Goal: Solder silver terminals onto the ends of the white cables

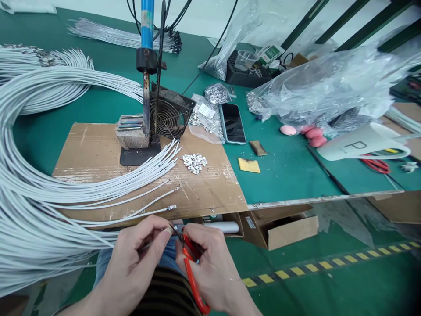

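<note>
My left hand (141, 254) is closed in a pinch in front of the cardboard's near edge. White cable runs into it from the left, its tip mostly hidden by thumb and forefinger. In my right hand (210, 263) are small red-handled pliers (192, 274), their narrow dark jaws meeting the left fingertips. A thick bundle of white cables (19, 175) curves from the left onto the cardboard sheet (210, 188), several ends fanned out. One cable end with a metal terminal (171, 207) lies just above the hands. Beyond it sits a pile of small metal terminals (194, 163).
A soldering iron with blue handle (147, 24) stands upright by a block (133, 131) and black fan (169, 114). Behind are terminal bags (205, 112), a phone (233, 123) and a yellow sponge (249, 165). A white jug (355, 142) lies right; an open carton (292, 232) is below.
</note>
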`<state>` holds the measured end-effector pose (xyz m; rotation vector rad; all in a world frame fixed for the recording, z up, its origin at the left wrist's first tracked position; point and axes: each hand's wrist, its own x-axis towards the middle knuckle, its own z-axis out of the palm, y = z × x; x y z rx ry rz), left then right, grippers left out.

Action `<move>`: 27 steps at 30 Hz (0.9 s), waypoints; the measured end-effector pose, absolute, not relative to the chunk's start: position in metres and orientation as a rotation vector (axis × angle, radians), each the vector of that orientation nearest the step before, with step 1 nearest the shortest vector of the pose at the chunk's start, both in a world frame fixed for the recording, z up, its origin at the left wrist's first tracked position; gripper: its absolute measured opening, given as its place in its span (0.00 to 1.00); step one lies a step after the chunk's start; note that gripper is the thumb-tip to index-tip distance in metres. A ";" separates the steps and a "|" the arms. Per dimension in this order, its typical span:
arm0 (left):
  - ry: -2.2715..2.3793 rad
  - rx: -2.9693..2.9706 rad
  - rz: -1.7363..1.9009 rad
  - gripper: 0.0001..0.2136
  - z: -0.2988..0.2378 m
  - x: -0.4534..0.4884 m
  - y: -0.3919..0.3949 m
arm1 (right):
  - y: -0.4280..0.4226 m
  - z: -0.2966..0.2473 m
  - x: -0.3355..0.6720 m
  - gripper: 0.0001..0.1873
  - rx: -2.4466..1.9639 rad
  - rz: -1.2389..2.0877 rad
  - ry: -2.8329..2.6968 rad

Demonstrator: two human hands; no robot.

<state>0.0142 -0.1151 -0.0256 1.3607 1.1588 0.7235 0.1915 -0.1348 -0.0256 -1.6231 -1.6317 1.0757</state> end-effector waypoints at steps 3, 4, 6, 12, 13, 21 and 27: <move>1.200 1.567 0.825 0.03 -0.032 0.015 -0.120 | -0.135 -0.026 0.192 0.16 -1.624 0.939 -1.693; 1.191 1.647 0.858 0.05 -0.033 0.015 -0.121 | -0.135 -0.026 0.192 0.16 -1.622 0.896 -1.714; 1.147 1.741 0.874 0.08 -0.031 0.014 -0.119 | -0.135 -0.026 0.194 0.15 -1.626 0.834 -1.743; 1.031 1.174 0.600 0.12 -0.014 0.007 -0.100 | -0.132 -0.028 0.197 0.17 -1.554 0.919 -1.689; 1.007 1.037 0.555 0.14 -0.013 0.006 -0.097 | -0.133 -0.029 0.196 0.17 -1.532 0.969 -1.645; 0.805 0.501 0.395 0.15 -0.013 0.000 -0.086 | -0.142 -0.046 0.179 0.13 -1.350 1.427 -1.433; 0.854 0.443 0.455 0.12 -0.015 0.002 -0.084 | -0.131 -0.042 0.187 0.16 -1.453 1.076 -1.468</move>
